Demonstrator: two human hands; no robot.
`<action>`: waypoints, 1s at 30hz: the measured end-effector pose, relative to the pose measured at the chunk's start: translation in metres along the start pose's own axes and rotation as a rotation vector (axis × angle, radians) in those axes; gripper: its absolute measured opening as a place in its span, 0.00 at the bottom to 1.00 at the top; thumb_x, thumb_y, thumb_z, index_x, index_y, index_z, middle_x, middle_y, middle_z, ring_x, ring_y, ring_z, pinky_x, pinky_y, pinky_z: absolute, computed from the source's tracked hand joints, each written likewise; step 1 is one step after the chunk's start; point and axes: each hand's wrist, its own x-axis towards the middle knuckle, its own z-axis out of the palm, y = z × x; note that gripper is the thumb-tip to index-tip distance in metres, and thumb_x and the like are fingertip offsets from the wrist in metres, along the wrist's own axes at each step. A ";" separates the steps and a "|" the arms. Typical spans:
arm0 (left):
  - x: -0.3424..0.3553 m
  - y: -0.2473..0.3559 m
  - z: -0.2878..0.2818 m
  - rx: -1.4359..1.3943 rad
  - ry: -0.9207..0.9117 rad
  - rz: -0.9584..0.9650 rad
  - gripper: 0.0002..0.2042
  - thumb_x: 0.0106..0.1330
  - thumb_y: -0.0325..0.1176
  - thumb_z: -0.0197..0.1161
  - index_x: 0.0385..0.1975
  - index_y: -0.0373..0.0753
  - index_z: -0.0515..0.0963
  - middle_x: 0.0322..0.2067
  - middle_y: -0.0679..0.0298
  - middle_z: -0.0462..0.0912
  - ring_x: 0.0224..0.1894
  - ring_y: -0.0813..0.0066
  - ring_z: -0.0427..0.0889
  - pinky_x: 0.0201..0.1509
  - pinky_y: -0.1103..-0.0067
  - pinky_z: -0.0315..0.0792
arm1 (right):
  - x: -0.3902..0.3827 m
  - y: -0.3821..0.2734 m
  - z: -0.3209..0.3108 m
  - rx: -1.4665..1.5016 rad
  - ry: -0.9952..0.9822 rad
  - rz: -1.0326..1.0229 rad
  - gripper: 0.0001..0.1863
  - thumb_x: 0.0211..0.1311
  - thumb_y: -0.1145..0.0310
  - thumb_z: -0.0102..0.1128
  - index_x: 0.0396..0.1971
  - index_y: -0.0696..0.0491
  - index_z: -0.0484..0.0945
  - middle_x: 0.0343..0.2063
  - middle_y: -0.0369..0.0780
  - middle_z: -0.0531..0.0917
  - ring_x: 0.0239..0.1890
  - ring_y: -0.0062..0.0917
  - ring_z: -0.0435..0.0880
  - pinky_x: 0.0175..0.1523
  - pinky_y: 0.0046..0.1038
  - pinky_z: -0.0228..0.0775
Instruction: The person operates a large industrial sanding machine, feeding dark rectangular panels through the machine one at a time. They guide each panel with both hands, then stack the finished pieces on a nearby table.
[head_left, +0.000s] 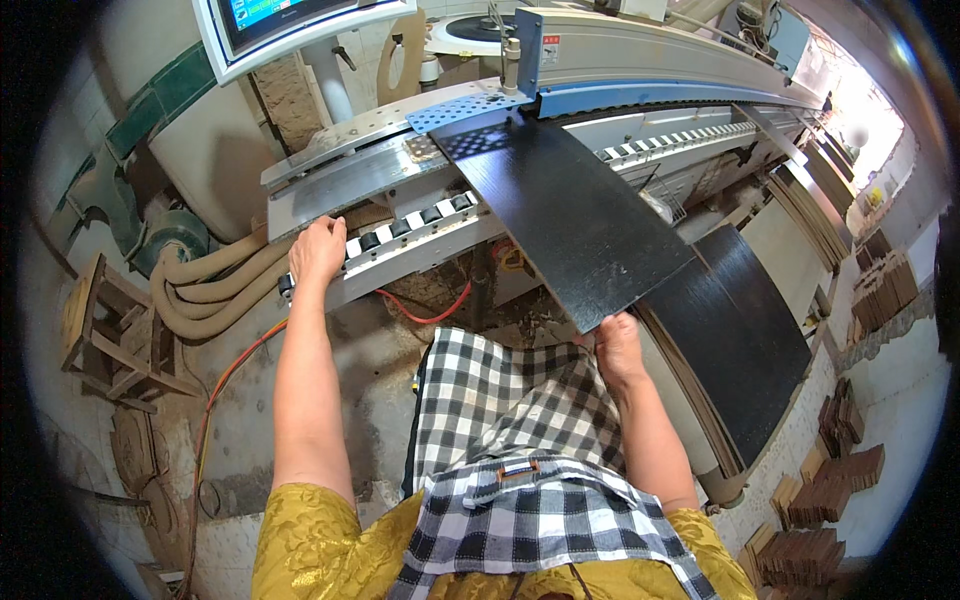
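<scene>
Reference landmark: the roller rail.

Position. The black board lay across the roller rail, its far end on the far side, under the blue perforated plate, and its near corner overhanging the near side. The grip of the right hand, on the near side and to the right, was pinching that corner. The left hand rested at the left end of the roller rail, fingers curled by the edge of the silver bench; whether its grip was spread or pressed together on something could not be told.

Hazards, as judged:

1. Skew. Only 1 hand held the board, at 1 corner. An uneven push could have turned it out of square to the roller rail.

2. Tipping. Much of the board overhung the near side. If the right grip slipped, that corner could have dropped.

3. Snagging. A second black board lay near side, right of the roller rail, close to the first board's right corner. Sideways drift could have caught or scuffed the 2 edges.

4. Pinching. The left fingers were near the rollers; a sudden shift of the hand could have trapped them against the bench edge.
</scene>
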 end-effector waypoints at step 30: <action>0.004 0.000 0.002 0.024 -0.004 -0.004 0.19 0.62 0.49 0.46 0.39 0.42 0.78 0.38 0.51 0.79 0.44 0.52 0.76 0.49 0.65 0.68 | -0.250 -0.067 -0.277 -1.775 1.403 0.596 0.30 0.64 0.45 0.33 0.59 0.51 0.59 0.55 0.46 0.67 0.53 0.40 0.68 0.53 0.39 0.63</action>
